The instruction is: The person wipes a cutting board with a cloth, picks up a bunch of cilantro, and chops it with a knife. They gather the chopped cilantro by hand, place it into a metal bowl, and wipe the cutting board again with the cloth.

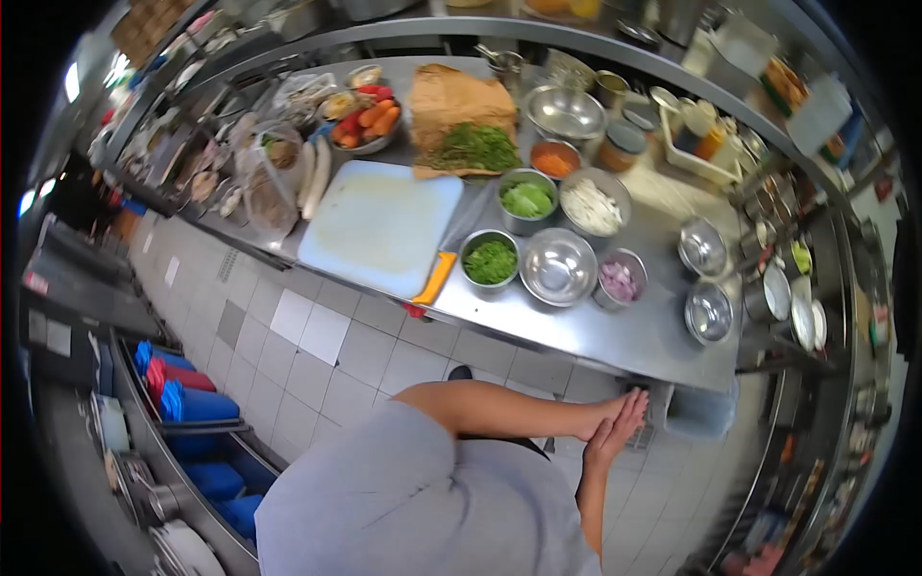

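My left hand (603,414) and my right hand (619,433) meet to the right of my body, beyond the table's front edge. They lie against each other with fingers stretched out, and I see nothing held in them. Part of the left hand is covered by the right. Nearest to them on the table are a small bowl of chopped purple onion (619,282) and an empty steel bowl (558,268). A bowl of chopped greens (491,260) stands farther left. A white cutting board (380,226) bears a knife with an orange handle (437,278) at its right edge.
The steel table (576,338) also carries bowls of white strips (593,208), orange shreds (555,159) and green leaves (527,199). Herbs (473,148) lie on brown paper (459,96). A plastic bin (703,408) stands below the right end; blue bundles (197,401) fill shelving at left.
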The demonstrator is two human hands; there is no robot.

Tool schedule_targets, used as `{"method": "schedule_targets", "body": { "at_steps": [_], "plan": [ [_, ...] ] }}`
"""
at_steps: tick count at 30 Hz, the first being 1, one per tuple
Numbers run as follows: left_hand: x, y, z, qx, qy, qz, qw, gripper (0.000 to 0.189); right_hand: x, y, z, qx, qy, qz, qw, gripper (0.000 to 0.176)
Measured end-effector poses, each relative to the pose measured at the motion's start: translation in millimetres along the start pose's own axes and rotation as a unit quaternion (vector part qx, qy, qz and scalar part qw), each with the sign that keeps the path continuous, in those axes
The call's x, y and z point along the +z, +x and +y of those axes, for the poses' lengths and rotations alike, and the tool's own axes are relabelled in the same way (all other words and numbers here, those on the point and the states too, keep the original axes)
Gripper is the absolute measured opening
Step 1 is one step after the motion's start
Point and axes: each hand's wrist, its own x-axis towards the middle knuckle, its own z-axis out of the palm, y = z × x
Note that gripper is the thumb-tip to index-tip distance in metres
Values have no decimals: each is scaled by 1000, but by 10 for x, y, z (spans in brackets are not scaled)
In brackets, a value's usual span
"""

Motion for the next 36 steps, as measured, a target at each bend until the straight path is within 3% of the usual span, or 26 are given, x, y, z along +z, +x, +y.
{"method": "schedule_targets", "body": {
  "at_steps": [1, 3, 4, 5, 6, 7, 8, 9, 10, 11, 12, 13, 15, 18, 20, 22, 23, 24, 26, 28, 29, 30, 31, 32, 35, 36],
  "plan": [
    [-319, -77, -12, 22, -52, -35, 998, 88, 116, -40, 228, 20, -52, -44, 997, 62],
    [-81, -1152, 647, -16, -7, -12, 1000, 85, 401, -409, 1000, 57, -158, -135, 976, 61],
    [-23, -1617, 868, 17, 5, -11, 1000, 84, 480, -583, 1247, 212, -251, -317, 890, 64],
    [2, -2049, 1024, 50, 19, -12, 999, 82, 580, -963, 1791, 254, -192, -398, 861, 65],
    [-47, -2449, 1086, 99, 90, 79, 988, 80, 629, -1303, 2298, 256, -215, -525, 783, 66],
    [-135, -2827, 1120, 140, 159, 167, 963, 77, 974, -1927, 3428, 95, -238, -695, 672, 65],
    [-224, -3204, 1129, 192, 136, 226, 945, 73, 564, -1938, 2941, 361, -64, -579, 728, 57],
    [-345, -3549, 1105, 241, 110, 281, 922, 69, 359, -1772, 2423, 402, -52, -572, 713, 52],
    [-536, -3850, 1033, 304, 126, 370, 869, 50, 356, -1723, 2245, 427, -39, -555, 713, 48],
    [-638, -4124, 1030, 329, 120, 474, 808, 45, 354, -1675, 2070, 450, -26, -537, 713, 44],
    [-751, -4395, 1054, 347, 111, 570, 736, 40, 442, -1674, 2050, 457, -14, -509, 730, 41],
    [-992, -4708, 1076, 379, 91, 604, 695, 36, 606, -1653, 2064, 449, 3, -502, 739, 40],
    [-1241, -5247, 1385, 425, 88, 648, 626, 33, 968, -1705, 2273, 435, 35, -490, 755, 37],
    [-1294, -5681, 2184, 506, 154, 637, 560, 50, 1646, -1168, 1744, 490, 126, -407, 760, 39],
    [-1459, -5869, 2825, 477, 240, 681, 501, 61, 1970, -765, 1054, 447, 142, -348, 812, 38],
    [-2399, -6279, 3485, 461, 416, 677, 396, 63, 2242, -577, 594, 320, 94, -358, 872, 40],
    [-2479, -6408, 3863, 452, 411, 699, 372, 61, 2358, -503, 374, 256, 67, -359, 895, 41],
    [-2557, -6512, 4277, 445, 407, 718, 348, 59, 2420, -403, 45, 259, 46, -376, 889, 45],
    [-3124, -6765, 5125, 580, 252, 658, 409, 55, 2517, -348, -440, 322, 115, -376, 861, 45],
    [-2974, -6909, 5579, 563, 163, 675, 448, 58, 2583, -419, -722, 378, 137, -361, 842, 43],
    [-3557, -7121, 5892, 520, 191, 749, 362, 59, 2565, -554, -805, 344, 68, -361, 864, 42],
    [-3608, -7275, 6038, 179, 438, 830, 296, 46, 2540, -696, -876, 308, -1, -357, 882, 41],
    [-3718, -7352, 6173, -13, 522, 819, 237, 38, 2515, -790, -964, 273, -71, -352, 893, 40],
    [-3822, -7425, 6307, -189, 597, 764, 156, 32, 2464, -813, -1215, 331, -84, -350, 872, 39],
    [-4394, -7475, 6596, -195, 546, 804, 129, 37, 2363, -1172, -1583, 397, -69, -331, 853, 44],
    [-4370, -7456, 6647, -204, 553, 794, 151, 41, 2360, -1311, -1636, 413, -74, -320, 850, 42]
  ]
}}
